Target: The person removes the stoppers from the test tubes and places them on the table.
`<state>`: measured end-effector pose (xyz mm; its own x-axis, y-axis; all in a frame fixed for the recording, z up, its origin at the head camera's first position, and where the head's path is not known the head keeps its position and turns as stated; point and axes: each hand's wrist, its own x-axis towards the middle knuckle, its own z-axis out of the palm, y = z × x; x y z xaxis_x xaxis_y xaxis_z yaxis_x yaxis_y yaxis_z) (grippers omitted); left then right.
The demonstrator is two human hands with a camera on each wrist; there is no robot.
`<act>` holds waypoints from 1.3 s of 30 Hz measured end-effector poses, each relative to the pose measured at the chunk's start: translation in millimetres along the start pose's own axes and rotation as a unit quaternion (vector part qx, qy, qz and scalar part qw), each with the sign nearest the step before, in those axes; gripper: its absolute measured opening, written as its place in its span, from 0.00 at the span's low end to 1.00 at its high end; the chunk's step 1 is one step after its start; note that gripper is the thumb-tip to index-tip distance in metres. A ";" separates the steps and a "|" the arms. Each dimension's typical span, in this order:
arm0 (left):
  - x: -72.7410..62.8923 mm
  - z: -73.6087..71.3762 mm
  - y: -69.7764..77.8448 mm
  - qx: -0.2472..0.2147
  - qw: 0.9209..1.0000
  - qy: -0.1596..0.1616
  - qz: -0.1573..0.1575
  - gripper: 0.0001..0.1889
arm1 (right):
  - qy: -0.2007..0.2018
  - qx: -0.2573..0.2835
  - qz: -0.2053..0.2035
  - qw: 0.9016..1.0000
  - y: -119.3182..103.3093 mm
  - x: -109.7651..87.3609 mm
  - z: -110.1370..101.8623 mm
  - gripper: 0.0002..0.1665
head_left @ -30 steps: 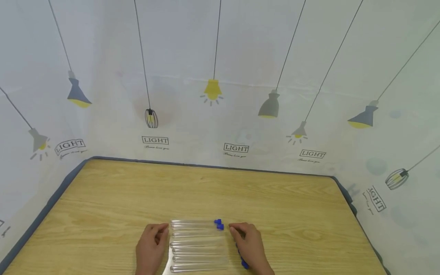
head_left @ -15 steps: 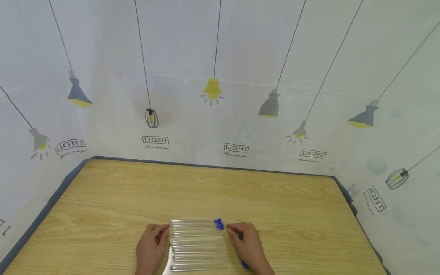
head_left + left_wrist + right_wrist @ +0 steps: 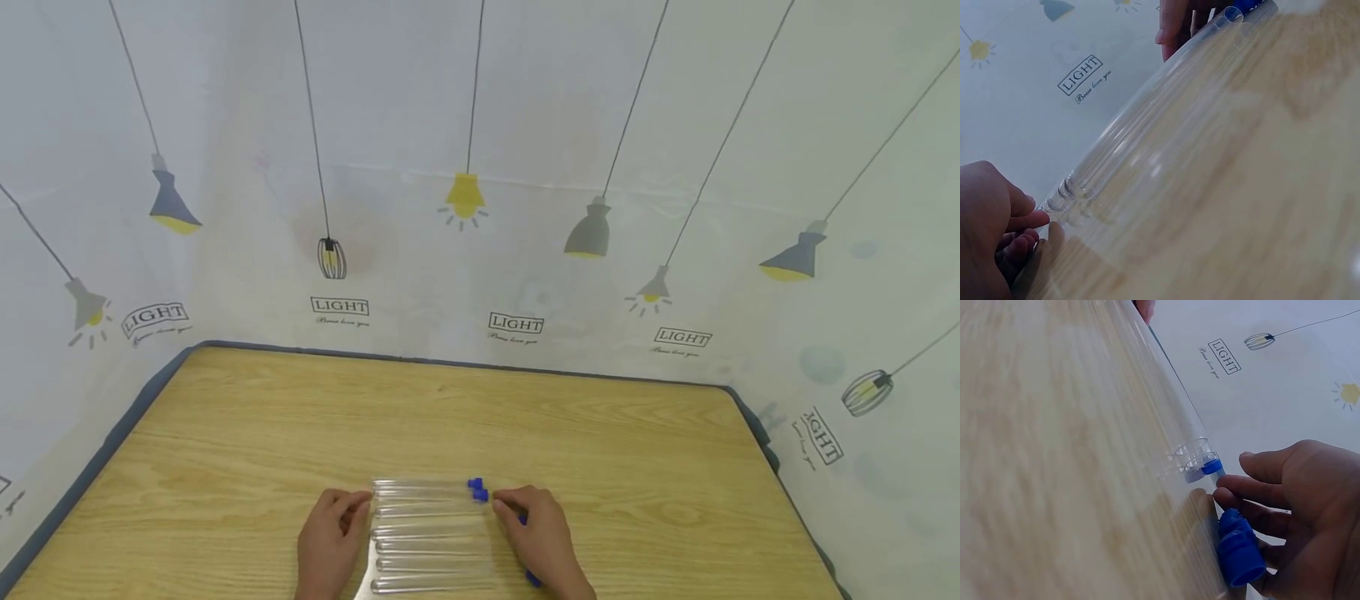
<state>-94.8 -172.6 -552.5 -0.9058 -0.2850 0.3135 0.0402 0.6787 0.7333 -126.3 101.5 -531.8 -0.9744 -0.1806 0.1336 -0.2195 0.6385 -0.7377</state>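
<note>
Several clear test tubes (image 3: 431, 533) lie side by side on the table, rounded ends to the left. Blue caps sit at the right ends of the two farthest tubes; the nearer of these is one blue cap (image 3: 480, 496). My left hand (image 3: 330, 537) pinches the rounded end of a far tube between thumb and index finger, as the left wrist view also shows at the tube end (image 3: 1054, 203). My right hand (image 3: 540, 529) is beside the nearer cap, its thumb and index finger apart in the right wrist view, holding nothing visible.
Loose blue caps (image 3: 1241, 556) lie on the table under my right hand, partly hidden by it in the head view. The wooden table (image 3: 300, 417) has a dark edge, and a white curtain (image 3: 405, 250) printed with lamps hangs behind and around it.
My right hand has shifted slightly left, closer to the nearer blue cap. My left hand has edged a little to the right, against the tube end. The tubes have barely moved.
</note>
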 end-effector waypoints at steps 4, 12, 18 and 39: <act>-0.9 2.0 -3.4 0.006 1.000 0.008 0.012 0.06 | 0.001 -0.004 -0.002 1.000 -1.0 -0.9 -0.1 0.12; -0.9 3.9 -5.8 0.003 0.999 0.021 0.028 0.07 | 0.014 -0.016 -0.007 1.000 -1.3 -1.4 1.5 0.11; -0.9 3.9 -6.4 0.004 0.999 0.025 0.037 0.06 | 0.010 -0.020 -0.006 1.000 -5.3 -2.3 1.3 0.11; -0.6 0.5 -2.0 -0.001 1.000 0.005 0.021 0.06 | -0.016 -0.030 0.010 0.999 -5.5 0.7 1.0 0.12</act>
<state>-94.6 -173.4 -554.5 -0.8991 -0.2630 0.3499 0.0789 0.6889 0.7205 -125.8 97.1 -528.4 -0.9767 -0.1911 0.0973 -0.2038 0.6858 -0.6987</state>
